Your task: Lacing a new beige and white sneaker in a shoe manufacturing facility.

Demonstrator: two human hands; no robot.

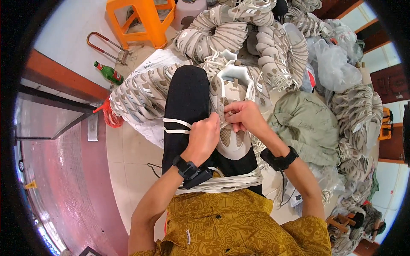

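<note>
A beige and white sneaker upper (233,147) rests on my right thigh, toe toward me and collar away. My left hand (205,134) is closed at the upper's left edge. From its fist a flat white shoelace (177,131) trails across my left leg in two strands. Over the tongue, by the eyelet row, my right hand (245,116) pinches with bent fingers; what lies between its fingertips is hidden. A bundle of white laces (222,184) lies across my lap.
Nested rows of sneaker uppers (141,96) lie on the floor at left, ahead and right. An orange stool (158,32) and a green bottle (112,75) stand at the far left. A grey-green cloth sack (305,128) and clear plastic bags (335,64) are at right.
</note>
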